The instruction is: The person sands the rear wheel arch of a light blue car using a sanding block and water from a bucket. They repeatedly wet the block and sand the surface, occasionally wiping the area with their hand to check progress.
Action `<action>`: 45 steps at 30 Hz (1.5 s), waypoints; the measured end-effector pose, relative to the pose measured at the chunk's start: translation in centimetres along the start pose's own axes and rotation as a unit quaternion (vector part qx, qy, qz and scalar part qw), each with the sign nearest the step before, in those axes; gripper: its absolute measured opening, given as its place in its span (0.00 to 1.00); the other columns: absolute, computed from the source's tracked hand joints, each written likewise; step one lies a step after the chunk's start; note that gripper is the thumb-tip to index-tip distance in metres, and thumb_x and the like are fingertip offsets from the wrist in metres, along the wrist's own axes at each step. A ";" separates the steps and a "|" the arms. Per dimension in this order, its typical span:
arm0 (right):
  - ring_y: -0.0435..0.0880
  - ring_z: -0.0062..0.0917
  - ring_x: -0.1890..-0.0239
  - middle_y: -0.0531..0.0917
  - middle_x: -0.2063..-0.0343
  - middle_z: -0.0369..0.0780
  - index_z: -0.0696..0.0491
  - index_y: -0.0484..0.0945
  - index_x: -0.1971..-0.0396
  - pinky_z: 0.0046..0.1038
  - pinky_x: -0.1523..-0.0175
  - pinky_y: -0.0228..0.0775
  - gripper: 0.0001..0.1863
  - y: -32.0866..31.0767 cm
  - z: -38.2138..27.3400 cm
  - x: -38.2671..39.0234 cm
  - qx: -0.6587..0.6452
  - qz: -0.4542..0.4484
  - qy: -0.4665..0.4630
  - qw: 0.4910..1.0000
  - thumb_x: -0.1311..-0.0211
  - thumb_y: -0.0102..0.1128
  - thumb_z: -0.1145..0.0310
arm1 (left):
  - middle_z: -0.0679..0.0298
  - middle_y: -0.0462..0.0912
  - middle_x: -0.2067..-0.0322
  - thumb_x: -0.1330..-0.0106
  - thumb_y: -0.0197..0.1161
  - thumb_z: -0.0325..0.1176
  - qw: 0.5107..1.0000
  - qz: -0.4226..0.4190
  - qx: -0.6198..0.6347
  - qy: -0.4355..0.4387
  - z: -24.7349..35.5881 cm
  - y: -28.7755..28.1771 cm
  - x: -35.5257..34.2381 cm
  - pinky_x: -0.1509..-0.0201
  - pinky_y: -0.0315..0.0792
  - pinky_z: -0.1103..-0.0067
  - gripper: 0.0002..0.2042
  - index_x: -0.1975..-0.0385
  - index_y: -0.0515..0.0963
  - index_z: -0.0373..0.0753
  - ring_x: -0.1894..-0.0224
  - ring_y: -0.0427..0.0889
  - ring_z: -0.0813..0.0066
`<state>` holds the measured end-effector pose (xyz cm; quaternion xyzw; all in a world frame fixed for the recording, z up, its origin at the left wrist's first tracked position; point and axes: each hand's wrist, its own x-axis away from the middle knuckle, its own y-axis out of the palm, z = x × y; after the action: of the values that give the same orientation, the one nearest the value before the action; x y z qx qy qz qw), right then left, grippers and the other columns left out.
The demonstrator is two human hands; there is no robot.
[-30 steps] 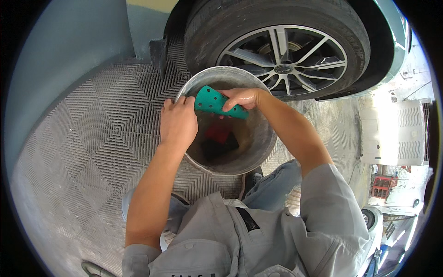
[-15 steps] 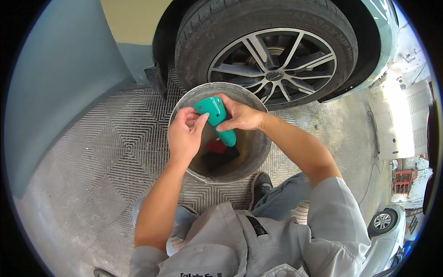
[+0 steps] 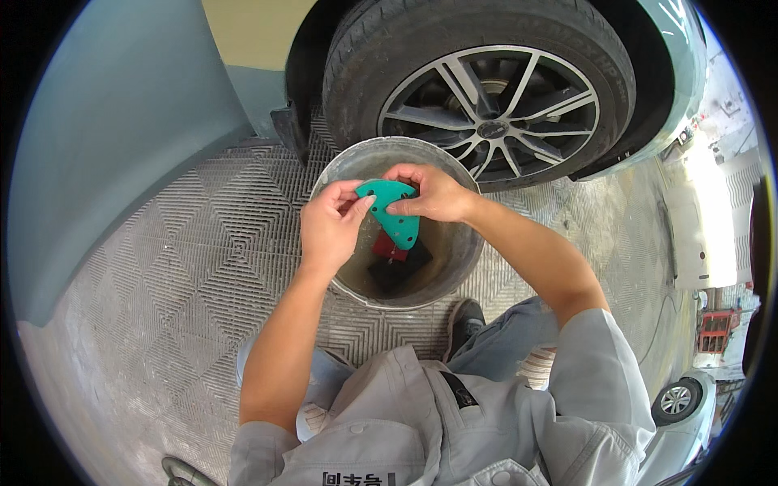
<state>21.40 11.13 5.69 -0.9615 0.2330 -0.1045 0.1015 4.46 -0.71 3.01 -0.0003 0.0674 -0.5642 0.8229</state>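
Observation:
A green sanding disc (image 3: 394, 220) with several round holes is stretched between my hands, folded over into a rough half-round shape. My left hand (image 3: 328, 223) pinches its left edge between thumb and fingers. At the upper right edge, my right hand (image 3: 433, 195) grips it with the thumb on the near face. Both hands are over the mouth of a grey bucket (image 3: 455, 263). Inside, below the disc, lie a red piece (image 3: 390, 246) and a dark flat piece (image 3: 399, 268), whose kinds I cannot make out.
A car wheel (image 3: 492, 130) stands right behind the bucket, under the car's arch. To the left curves a grey-blue body panel (image 3: 138, 154). The floor (image 3: 203, 267) is ribbed grating. Farther right are another car (image 3: 685, 413) and a red rack (image 3: 717, 330).
The sanding disc was bent with its lower end curling down; it now lies flatter, its holes facing me. My hands keep hold of it. The view has shifted slightly.

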 end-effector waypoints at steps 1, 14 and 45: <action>0.77 0.19 0.55 0.80 0.59 0.35 0.55 0.75 0.52 0.24 0.48 0.71 0.19 0.2 -0.1 0.1 0.015 0.010 -0.027 0.999 0.44 0.67 0.75 | 0.61 0.85 0.67 0.40 0.67 0.25 1.000 0.004 0.004 0.018 0.2 -0.1 0.1 0.61 0.77 0.81 0.08 0.62 0.80 0.32 0.66 0.84 0.76; 0.80 0.32 0.63 0.78 0.67 0.37 0.51 0.76 0.75 0.33 0.57 0.74 0.10 0.3 -2.3 0.3 0.441 0.184 -0.500 0.722 0.61 0.66 0.72 | 0.55 0.77 0.49 0.51 0.69 0.18 0.945 0.011 -0.173 0.278 1.7 -1.7 0.3 0.48 0.76 0.72 0.25 0.51 0.74 0.37 0.50 0.79 0.57; 0.82 0.44 0.57 0.82 0.62 0.49 0.51 0.69 0.44 0.41 0.52 0.74 0.24 -21.6 -1.5 26.9 0.436 0.310 0.232 0.812 0.43 0.51 0.78 | 0.55 0.82 0.69 0.46 0.63 0.27 0.864 -0.096 -0.467 0.161 -1.1 1.5 0.8 0.59 0.74 0.68 0.09 0.66 0.79 0.35 0.65 0.82 0.57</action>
<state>53.63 17.12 16.50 -0.6401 0.4656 -0.3779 0.4802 6.02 -0.86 1.67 -0.3000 0.4538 -0.5357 0.6459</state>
